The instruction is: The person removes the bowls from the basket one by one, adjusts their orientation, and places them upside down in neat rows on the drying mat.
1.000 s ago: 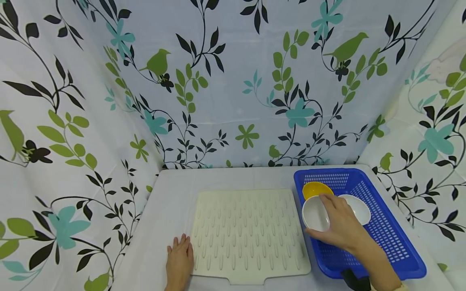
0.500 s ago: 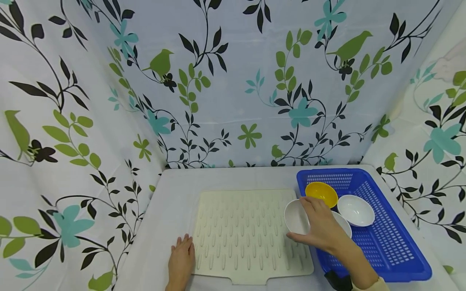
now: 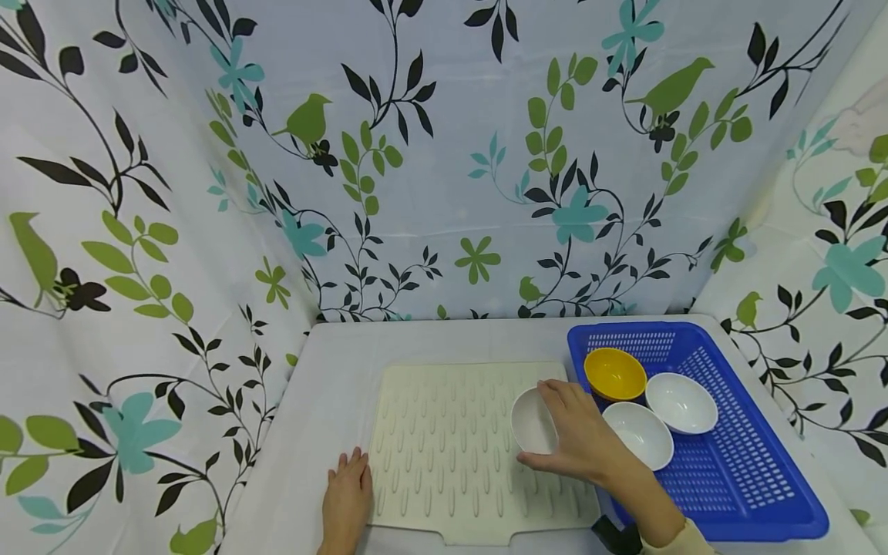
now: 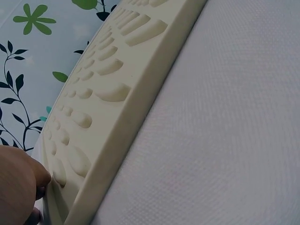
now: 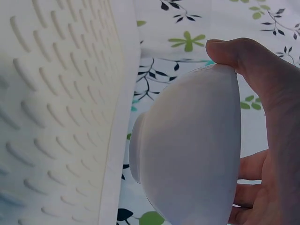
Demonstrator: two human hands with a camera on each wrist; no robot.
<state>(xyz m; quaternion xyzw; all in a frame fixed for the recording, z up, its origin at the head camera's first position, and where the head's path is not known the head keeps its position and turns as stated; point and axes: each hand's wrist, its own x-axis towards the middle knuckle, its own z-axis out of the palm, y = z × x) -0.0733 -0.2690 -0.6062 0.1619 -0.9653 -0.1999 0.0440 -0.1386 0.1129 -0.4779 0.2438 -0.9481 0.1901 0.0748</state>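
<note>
A white bowl [image 3: 533, 422] is gripped at its rim by my right hand [image 3: 583, 435], thumb on one side and fingers on the other. It is tilted and hangs over the right part of a cream draining board [image 3: 444, 447] with rows of raised ridges. The right wrist view shows the bowl [image 5: 187, 145] from its outer side, foot towards the board. My left hand [image 3: 345, 497] lies with fingers extended beside the board's left edge. In the left wrist view, part of the left hand [image 4: 18, 187] shows at the board's side.
To the right stands a blue plastic basket [image 3: 756, 470]. Inside it are a yellow bowl [image 3: 615, 375] and two white bowls, one nearer [image 3: 638, 435] and one farther right [image 3: 683, 403]. A white cloth [image 3: 291, 462] covers the table; patterned curtains [image 3: 430, 154] surround it.
My right hand has carried the white bowl left, out of the blue basket and over the draining board. Another white bowl in the basket has come into sight. The left hand stays by the board.
</note>
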